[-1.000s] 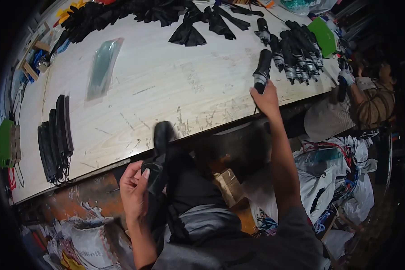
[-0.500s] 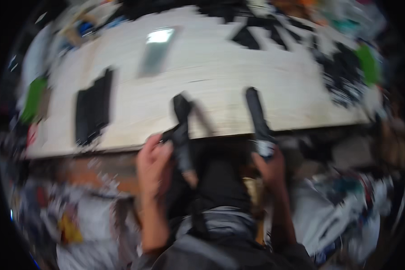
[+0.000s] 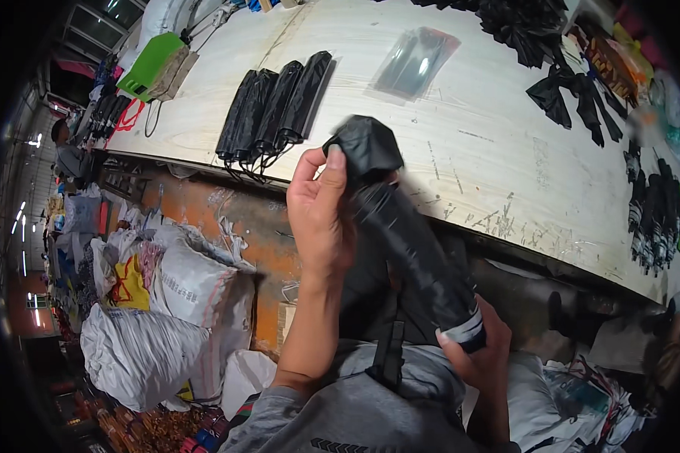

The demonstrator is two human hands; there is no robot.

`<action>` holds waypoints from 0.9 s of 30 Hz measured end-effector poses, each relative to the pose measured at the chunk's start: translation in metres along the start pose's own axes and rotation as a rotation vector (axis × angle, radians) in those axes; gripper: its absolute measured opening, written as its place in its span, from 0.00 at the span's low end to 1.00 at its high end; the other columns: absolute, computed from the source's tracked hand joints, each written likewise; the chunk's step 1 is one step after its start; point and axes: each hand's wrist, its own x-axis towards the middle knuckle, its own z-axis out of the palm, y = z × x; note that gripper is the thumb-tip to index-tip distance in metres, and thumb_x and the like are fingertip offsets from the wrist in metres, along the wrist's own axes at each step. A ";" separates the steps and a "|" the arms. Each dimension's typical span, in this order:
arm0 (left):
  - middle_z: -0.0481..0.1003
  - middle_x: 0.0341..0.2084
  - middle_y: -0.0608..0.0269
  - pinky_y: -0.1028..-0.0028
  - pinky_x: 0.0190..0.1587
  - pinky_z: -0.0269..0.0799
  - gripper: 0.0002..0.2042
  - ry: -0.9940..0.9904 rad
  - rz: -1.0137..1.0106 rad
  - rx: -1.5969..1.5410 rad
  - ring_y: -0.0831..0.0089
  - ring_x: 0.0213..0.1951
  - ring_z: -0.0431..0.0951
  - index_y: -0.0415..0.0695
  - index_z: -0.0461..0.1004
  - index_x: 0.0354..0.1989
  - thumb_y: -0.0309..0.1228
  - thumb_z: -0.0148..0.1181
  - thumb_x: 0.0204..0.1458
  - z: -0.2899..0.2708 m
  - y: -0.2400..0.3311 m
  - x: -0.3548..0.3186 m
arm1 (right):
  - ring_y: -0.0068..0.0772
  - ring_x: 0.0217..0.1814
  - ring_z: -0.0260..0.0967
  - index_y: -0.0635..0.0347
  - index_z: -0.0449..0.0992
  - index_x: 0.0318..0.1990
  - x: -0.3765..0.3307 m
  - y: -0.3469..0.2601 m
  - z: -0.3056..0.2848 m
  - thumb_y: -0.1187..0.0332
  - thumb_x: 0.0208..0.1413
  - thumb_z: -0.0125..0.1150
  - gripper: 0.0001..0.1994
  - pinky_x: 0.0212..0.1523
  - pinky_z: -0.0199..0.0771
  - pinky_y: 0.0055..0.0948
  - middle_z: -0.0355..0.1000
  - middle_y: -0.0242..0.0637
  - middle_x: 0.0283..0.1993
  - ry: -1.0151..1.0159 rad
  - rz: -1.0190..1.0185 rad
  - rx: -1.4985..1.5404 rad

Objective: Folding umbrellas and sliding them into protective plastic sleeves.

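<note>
My left hand (image 3: pixel 321 215) pinches a black fabric sleeve (image 3: pixel 365 143) between thumb and fingers, above the table's front edge. In my right hand (image 3: pixel 482 351) is a folded black umbrella (image 3: pixel 409 245), gripped at its lower end by a pale band and dark end piece. The umbrella slants up to the left, its upper end right at the sleeve's lower opening. Whether the tip is inside the sleeve I cannot tell. Several black sleeved umbrellas (image 3: pixel 270 106) with cord loops lie side by side on the table, left of the sleeve.
On the pale worktable (image 3: pixel 476 143) lie clear plastic bags (image 3: pixel 415 64) and a heap of black sleeves (image 3: pixel 525 30). More folded umbrellas (image 3: pixel 655 215) rest at its right end. A green box (image 3: pixel 151 68) stands at the left. White sacks (image 3: pixel 147 347) crowd the floor. Far left is another person (image 3: pixel 69 158).
The view has swung, so the table now slants. My hands have risen. The umbrella has tilted left, and its upper end has met the sleeve, which was apart from it before.
</note>
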 end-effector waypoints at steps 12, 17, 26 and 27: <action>0.80 0.37 0.56 0.78 0.39 0.77 0.11 -0.353 -0.122 0.142 0.74 0.35 0.80 0.38 0.71 0.43 0.23 0.65 0.55 -0.020 -0.004 0.000 | 0.29 0.32 0.71 0.72 0.71 0.56 0.000 0.002 0.008 0.73 0.46 0.64 0.26 0.36 0.71 0.25 0.78 0.43 0.38 -0.084 0.159 0.229; 0.79 0.44 0.44 0.64 0.48 0.80 0.25 -0.606 -0.360 -0.167 0.56 0.45 0.82 0.34 0.69 0.55 0.23 0.70 0.47 -0.009 -0.024 -0.023 | 0.23 0.24 0.65 0.71 0.72 0.48 0.006 0.007 0.008 0.68 0.57 0.60 0.16 0.25 0.64 0.19 0.76 0.41 0.36 -0.514 0.529 1.234; 0.75 0.52 0.40 0.57 0.54 0.76 0.35 -0.697 -0.538 -0.175 0.50 0.49 0.79 0.33 0.63 0.64 0.38 0.68 0.50 -0.052 -0.049 -0.057 | 0.19 0.22 0.59 0.68 0.71 0.44 0.032 -0.010 0.027 0.63 0.66 0.52 0.14 0.22 0.60 0.18 0.72 0.38 0.32 -0.432 0.405 0.796; 0.75 0.52 0.40 0.57 0.54 0.76 0.35 -0.695 -0.550 -0.178 0.50 0.49 0.79 0.33 0.63 0.64 0.38 0.68 0.50 -0.049 -0.049 -0.059 | 0.18 0.22 0.58 0.67 0.72 0.44 0.033 -0.012 0.028 0.65 0.65 0.54 0.12 0.23 0.60 0.18 0.72 0.36 0.33 -0.454 0.456 0.881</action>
